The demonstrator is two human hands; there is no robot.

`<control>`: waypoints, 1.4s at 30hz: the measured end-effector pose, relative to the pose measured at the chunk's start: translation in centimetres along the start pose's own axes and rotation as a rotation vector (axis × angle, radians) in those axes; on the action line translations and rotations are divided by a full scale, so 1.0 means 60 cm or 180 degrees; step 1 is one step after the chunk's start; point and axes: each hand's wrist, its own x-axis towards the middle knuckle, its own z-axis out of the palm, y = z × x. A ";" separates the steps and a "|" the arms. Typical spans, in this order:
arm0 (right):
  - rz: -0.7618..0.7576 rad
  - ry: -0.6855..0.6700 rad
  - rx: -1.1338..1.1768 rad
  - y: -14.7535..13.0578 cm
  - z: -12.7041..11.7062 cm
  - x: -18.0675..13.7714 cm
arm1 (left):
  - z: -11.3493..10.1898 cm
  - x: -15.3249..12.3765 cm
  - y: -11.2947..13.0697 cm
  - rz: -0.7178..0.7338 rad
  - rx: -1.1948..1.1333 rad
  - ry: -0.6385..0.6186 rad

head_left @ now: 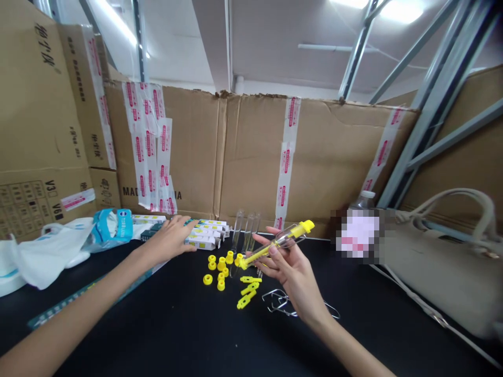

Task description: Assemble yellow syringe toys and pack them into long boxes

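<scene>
My right hand (288,272) is raised above the black table (176,324), its fingers closed round a clear tube with yellow ends (277,243), which lies slanted up to the right. My left hand (171,238) reaches forward with fingers stretched out flat, touching a row of small white printed boxes (206,233). Several loose yellow caps (220,264) and yellow clips (247,293) lie on the table between my hands. Three empty clear tubes (245,230) lean against the cardboard wall behind them.
Bent wire pieces (279,303) lie under my right wrist. White plastic bags (43,251) and a blue packet (116,225) sit at the left. A beige handbag (444,272) and a bottle stand at the right. Taped cardboard (243,157) walls the back.
</scene>
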 end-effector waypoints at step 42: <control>-0.1121 -0.0416 -0.0326 -0.163 0.103 0.029 | -0.137 -0.057 0.170 0.0610 -0.1080 0.0680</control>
